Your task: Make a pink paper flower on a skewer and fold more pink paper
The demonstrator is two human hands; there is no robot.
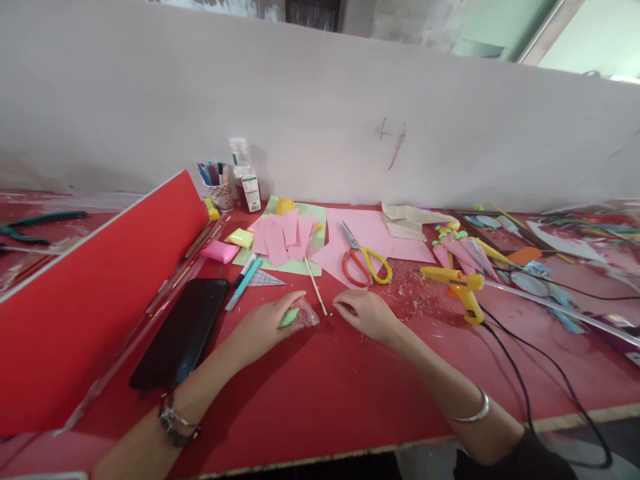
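My left hand (275,319) is closed on a small clear plastic packet with soft green clay (289,317) in it. The packet's crumpled open end (308,312) sticks out to the right. Across from it, my right hand (367,315) is low over the table, its fingertips drawn together; whether a small bit is pinched there cannot be seen. Between the hands lies a thin wooden stick (316,288) with a tiny pale speck by its near end. Scissors (361,257) with orange and yellow handles rest beyond my right hand on pink paper (400,250).
A yellow glue gun (460,287) with its cable lies at right, near pink paper cones (457,250). At left are a black phone (183,333), markers (243,280), pink and yellow packets (220,251) and a leaning red board (100,300). A bottle (247,180) and pen cup (220,193) stand behind.
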